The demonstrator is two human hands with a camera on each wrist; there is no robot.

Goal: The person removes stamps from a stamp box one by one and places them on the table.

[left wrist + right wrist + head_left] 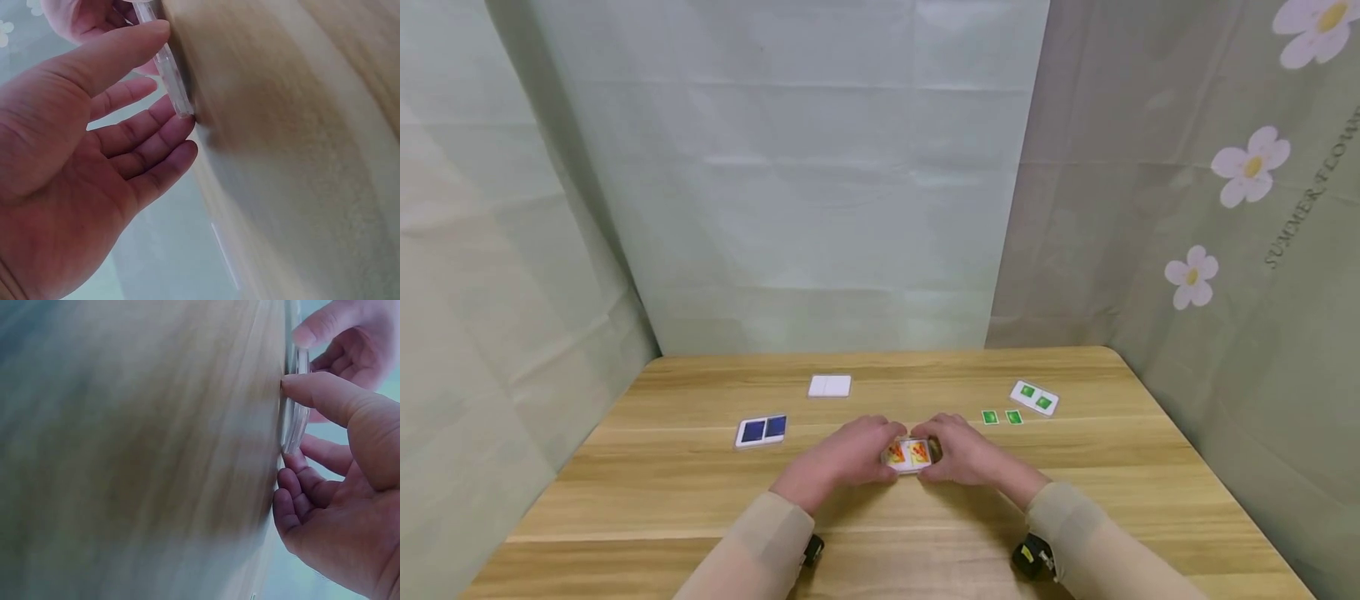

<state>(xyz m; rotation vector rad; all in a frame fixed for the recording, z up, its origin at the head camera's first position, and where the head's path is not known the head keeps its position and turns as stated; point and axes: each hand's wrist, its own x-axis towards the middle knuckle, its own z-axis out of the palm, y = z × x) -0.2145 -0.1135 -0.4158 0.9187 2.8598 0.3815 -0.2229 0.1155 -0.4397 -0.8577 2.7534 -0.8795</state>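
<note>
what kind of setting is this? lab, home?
Likely a makeshift recording booth rather than a lived-in room: a wooden table hemmed in by hung cloth backdrops, one printed with flowers. Only small card cases lie on it; both hands hold the orange one.

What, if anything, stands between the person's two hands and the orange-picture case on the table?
Nothing visible does. The left hand and right hand already pinch the orange-picture case from either side. The blue case and green case lie well apart.
</note>
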